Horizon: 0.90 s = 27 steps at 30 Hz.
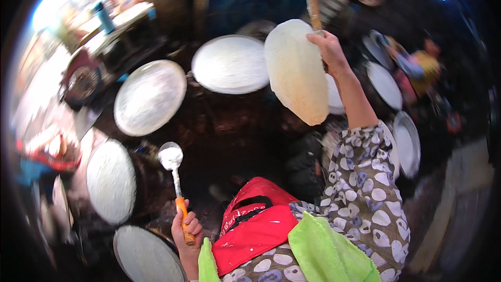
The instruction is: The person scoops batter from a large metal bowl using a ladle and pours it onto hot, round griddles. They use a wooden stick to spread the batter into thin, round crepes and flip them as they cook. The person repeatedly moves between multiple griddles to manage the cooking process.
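My left hand (pixel 187 225) grips the orange handle of a ladle (pixel 171 156), whose round bowl is coated with white batter. My right hand (pixel 330 49), raised at the upper right, holds a long wooden-handled tool (pixel 312 4); its lower end is hidden. A large, thin, pale flatbread (pixel 299 74), browned towards its lower tip, hangs beside that hand. Behind it, at the top centre, lies a round griddle covered in white (pixel 231 64). More round pans or griddles curve down the left side, among them one with a thin grey-white layer (pixel 150 98) and one coated white (pixel 111 182).
Another white-covered pan (pixel 145 256) lies at the lower left, close to my left forearm. A round pan (pixel 406 144) stands beyond my right sleeve. At the far right a person in yellow (pixel 424 66) is beside more pans. A blue bottle (pixel 103 17) stands on a ledge at the upper left.
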Each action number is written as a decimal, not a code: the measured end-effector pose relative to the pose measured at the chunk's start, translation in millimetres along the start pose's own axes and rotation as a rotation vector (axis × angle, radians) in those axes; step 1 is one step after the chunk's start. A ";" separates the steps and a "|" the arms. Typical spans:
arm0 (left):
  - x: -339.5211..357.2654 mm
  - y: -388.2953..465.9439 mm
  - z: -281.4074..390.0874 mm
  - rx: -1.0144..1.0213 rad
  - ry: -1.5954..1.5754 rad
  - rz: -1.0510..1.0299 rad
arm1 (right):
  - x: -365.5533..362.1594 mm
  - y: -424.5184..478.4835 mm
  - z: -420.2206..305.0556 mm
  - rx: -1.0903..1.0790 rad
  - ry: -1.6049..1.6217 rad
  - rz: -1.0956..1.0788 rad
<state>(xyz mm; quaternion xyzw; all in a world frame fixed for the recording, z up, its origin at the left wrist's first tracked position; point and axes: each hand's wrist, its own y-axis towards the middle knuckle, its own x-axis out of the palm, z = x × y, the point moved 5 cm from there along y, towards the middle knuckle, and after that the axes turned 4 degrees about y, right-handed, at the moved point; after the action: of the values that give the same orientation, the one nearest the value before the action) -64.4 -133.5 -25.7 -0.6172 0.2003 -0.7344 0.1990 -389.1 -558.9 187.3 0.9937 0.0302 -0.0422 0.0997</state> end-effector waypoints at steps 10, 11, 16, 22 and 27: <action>27.5 49.2 -72.9 -0.271 0.186 -0.107 | -373.5 -216.7 -9.8 -0.158 0.138 0.785; 34.3 48.1 -78.7 -0.287 0.194 -0.112 | -407.0 -246.3 3.3 -0.170 0.160 0.862; 63.7 78.4 -115.7 -0.325 0.238 -0.118 | -505.4 -370.6 146.4 -0.012 0.273 1.183; 96.3 91.6 -146.0 -0.378 0.254 -0.114 | -541.8 -480.0 299.7 0.422 -0.050 1.341; 112.7 98.8 -169.1 -0.375 0.261 -0.044 | -551.5 -474.2 312.0 0.760 -0.503 1.200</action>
<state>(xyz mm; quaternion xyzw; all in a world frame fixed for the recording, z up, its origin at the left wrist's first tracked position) -244.6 -269.1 -12.5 -0.5476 0.3434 -0.7621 0.0371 -994.4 -186.1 -160.6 0.7659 -0.5568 -0.2137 -0.2402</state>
